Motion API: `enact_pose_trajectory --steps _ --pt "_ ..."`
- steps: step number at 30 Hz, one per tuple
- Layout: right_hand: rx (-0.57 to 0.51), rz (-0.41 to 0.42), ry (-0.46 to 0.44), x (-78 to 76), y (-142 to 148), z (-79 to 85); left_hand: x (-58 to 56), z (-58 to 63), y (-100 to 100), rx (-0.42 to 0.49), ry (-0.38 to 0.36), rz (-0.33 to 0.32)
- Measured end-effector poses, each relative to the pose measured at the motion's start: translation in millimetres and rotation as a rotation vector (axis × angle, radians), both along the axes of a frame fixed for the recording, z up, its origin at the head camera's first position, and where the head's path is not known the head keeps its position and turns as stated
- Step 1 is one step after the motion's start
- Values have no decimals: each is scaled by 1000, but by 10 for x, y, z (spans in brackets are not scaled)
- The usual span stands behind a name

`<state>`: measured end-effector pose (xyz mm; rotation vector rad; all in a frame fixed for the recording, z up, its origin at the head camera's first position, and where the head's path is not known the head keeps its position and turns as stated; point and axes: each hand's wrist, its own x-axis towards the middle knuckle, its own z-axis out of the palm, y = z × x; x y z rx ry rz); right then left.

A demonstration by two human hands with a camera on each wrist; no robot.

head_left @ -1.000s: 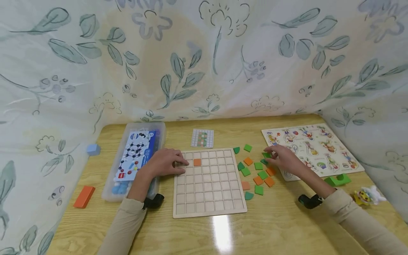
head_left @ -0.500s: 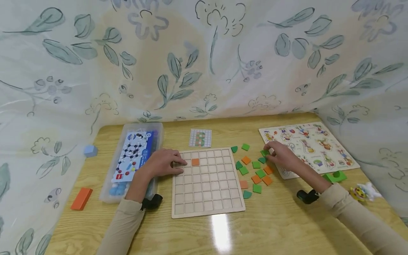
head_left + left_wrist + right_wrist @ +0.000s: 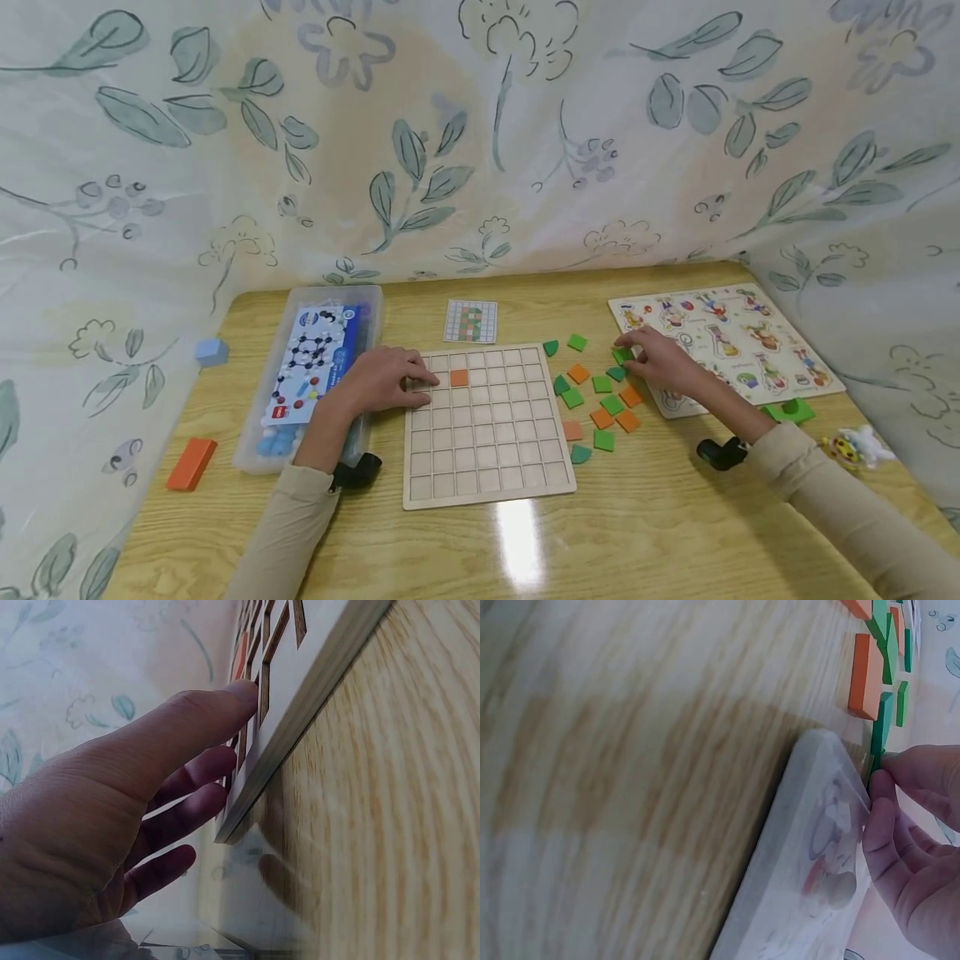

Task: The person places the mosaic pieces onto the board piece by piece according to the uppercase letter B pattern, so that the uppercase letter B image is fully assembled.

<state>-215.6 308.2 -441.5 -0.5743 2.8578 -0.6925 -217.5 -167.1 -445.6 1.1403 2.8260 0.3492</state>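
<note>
My left hand (image 3: 386,379) lies at the left edge of a wooden grid board (image 3: 487,496). In the left wrist view its thumb (image 3: 241,691) touches the board's top, with the other fingers loosely bent beside the edge. A single orange square tile (image 3: 459,378) sits in the board's upper left part. To the right of the board, my right hand (image 3: 660,362) pinches a green square tile (image 3: 622,356) between thumb and fingertips, low by the table. Dark green rounded tiles (image 3: 616,373), more green squares (image 3: 602,384) and orange squares (image 3: 628,421) lie loose nearby.
A small pattern card (image 3: 471,322) lies behind the board. On the left are a clear plastic box (image 3: 255,454), an orange block (image 3: 191,464) and a blue block (image 3: 212,352). A picture puzzle board (image 3: 697,342), a green block (image 3: 789,412) and a small toy (image 3: 847,448) are at right.
The head view has shifted slightly. My left hand stays on the board's edge. My right fingers remain at the green square tile, with only a slight shift.
</note>
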Motion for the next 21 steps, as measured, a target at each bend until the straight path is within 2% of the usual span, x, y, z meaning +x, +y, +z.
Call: enact_pose_trajectory --steps 15,21 --pt "13 32 -16 -44 -38 18 3 33 4 -3 -4 3" --pt "32 44 -56 -73 -36 17 -1 29 5 -3 -9 4"
